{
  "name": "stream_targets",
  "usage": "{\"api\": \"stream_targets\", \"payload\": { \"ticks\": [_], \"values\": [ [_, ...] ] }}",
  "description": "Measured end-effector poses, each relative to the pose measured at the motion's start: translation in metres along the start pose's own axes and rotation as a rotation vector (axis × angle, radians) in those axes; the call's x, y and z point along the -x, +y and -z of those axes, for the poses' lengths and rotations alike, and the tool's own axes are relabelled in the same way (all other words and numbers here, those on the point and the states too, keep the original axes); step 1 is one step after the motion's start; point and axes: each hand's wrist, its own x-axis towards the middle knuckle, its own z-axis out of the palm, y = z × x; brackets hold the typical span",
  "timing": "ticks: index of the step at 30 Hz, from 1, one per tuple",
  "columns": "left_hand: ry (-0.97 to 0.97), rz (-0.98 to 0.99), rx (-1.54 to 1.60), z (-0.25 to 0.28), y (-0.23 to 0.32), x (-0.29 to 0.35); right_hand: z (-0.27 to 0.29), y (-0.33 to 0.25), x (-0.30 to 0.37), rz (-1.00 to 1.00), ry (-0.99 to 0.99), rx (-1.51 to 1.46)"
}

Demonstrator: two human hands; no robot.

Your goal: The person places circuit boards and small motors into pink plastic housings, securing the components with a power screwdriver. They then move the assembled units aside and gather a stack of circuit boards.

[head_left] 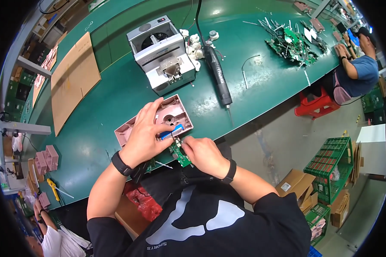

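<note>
From where I stand, the near edge of the green tabletop (257, 100) runs close beside the work, and the pink housing (182, 120) lies just inside it. There is open room left of the housing and again to the right, past the black electric screwdriver (216, 75), whose bit points toward that edge; the gray machine (161, 58) closes off the far side. The left grip (143, 130) is spread across the housing with its thumb at a blue cylinder (172, 132); whether it clasps that, I can't tell. The right grip (206, 156) is narrow, pinching a green circuit board (183, 158) at the tabletop's near edge. The housing is an open, shallow shell, with molded compartments showing around the fingers. Below the edge, a cardboard box (128, 217) has a red plastic bag (143, 203) in it; over on the floor, a lower green crate (324, 210) contains pink pieces (318, 228).
</note>
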Motion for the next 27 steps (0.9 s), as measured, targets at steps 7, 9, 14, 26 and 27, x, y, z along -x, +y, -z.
{"api": "stream_targets", "payload": {
  "ticks": [7,9,14,26,27],
  "values": [
    [-0.026,0.106,0.031,0.003,-0.005,0.005,0.043,-0.002,-0.024,0.072,-0.022,0.068],
    [-0.008,0.099,-0.077,0.004,-0.004,0.008,0.074,0.001,-0.055,0.089,0.148,0.051],
    [-0.01,0.106,-0.199,0.012,-0.002,0.01,0.11,0.045,-0.161,0.276,0.287,0.304],
    [0.255,0.033,0.012,0.055,0.078,0.079,0.125,0.071,-0.212,0.347,0.008,0.709],
    [0.24,0.0,0.107,0.049,0.08,0.084,0.124,0.07,-0.215,0.446,-0.043,0.719]
  ]
}}
